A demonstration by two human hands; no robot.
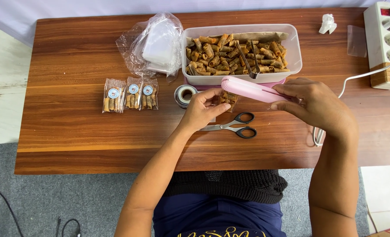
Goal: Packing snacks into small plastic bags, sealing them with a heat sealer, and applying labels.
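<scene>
Right now the left hand pinches a small clear snack pouch, fingers pressed together on its lower edge, so the pouch mouth points away from the body and sits in under the pink heat sealer. Right hand lies over the sealer's near end, thumb and fingers closed around the bar; looks like it's pressing the bar down, though the jaw gap itself is hidden.

Pouch sits just past the left grip's fingertips, touching the sealer, left of the right grip.

Layout makes sense for reach: tub of fried rolls with metal tongs directly beyond both grips, tape roll just left of the left grip, scissors on the worktop just below it. Three filled labelled pouches lined up well left, a bag of spare pouches behind them.
</scene>
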